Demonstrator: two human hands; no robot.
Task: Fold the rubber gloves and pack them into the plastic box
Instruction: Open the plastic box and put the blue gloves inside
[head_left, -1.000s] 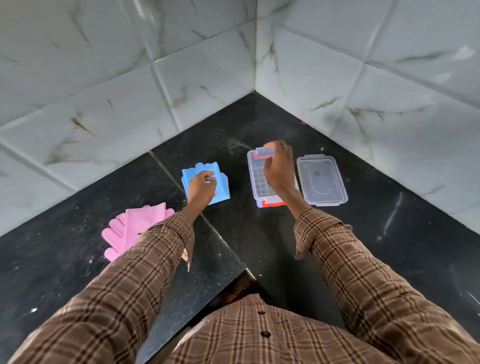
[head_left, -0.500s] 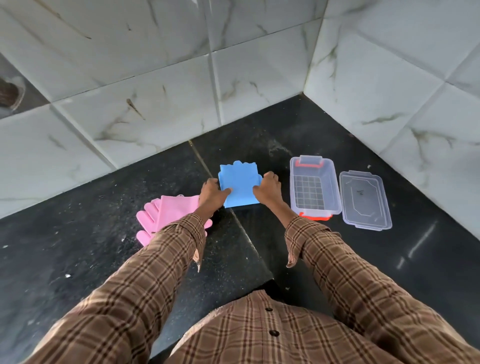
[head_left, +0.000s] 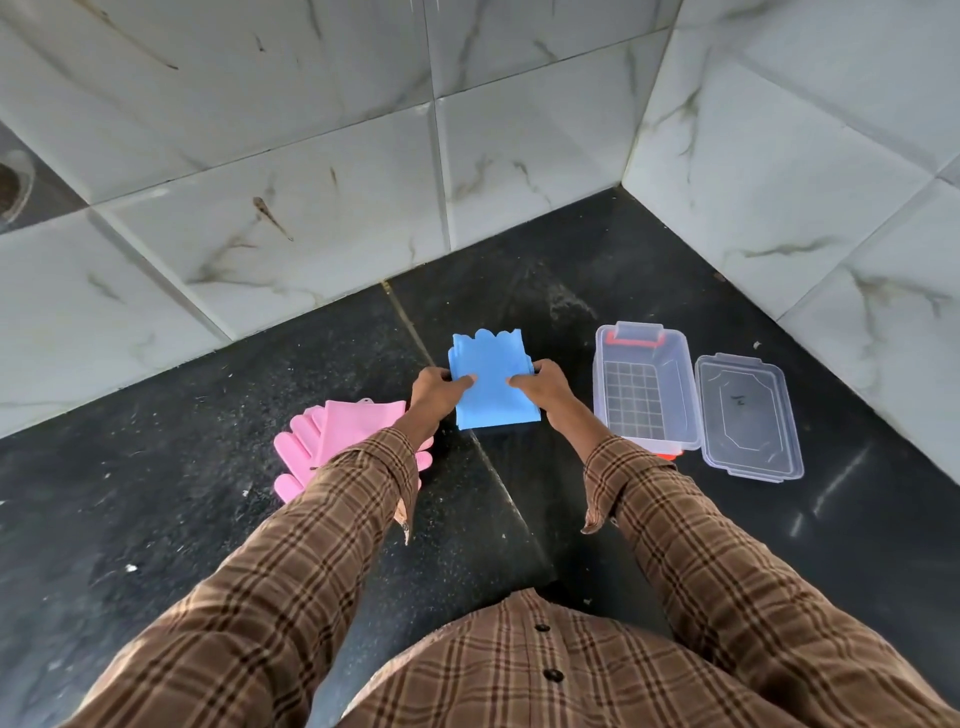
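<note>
Both hands pinch the blue rubber glove (head_left: 488, 382), folded flat, scalloped cuff away from me: left hand (head_left: 435, 391), right hand (head_left: 543, 385) | pink gloves (head_left: 332, 441) under my left sleeve | open plastic box (head_left: 644, 389) right, lid (head_left: 748, 415) beside it | black bench (head_left: 182, 467)

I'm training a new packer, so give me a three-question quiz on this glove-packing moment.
1. True or false: the plastic box already holds a glove.
2. Which gloves do the left hand and right hand grip? A pink gloves B blue gloves C neither
3. Fill in: the clear lid lies on the box's ___ side.

Key
1. False; it is empty.
2. B; the blue gloves are pinched at both side edges, while the pink gloves lie on the black counter.
3. Right.
</note>
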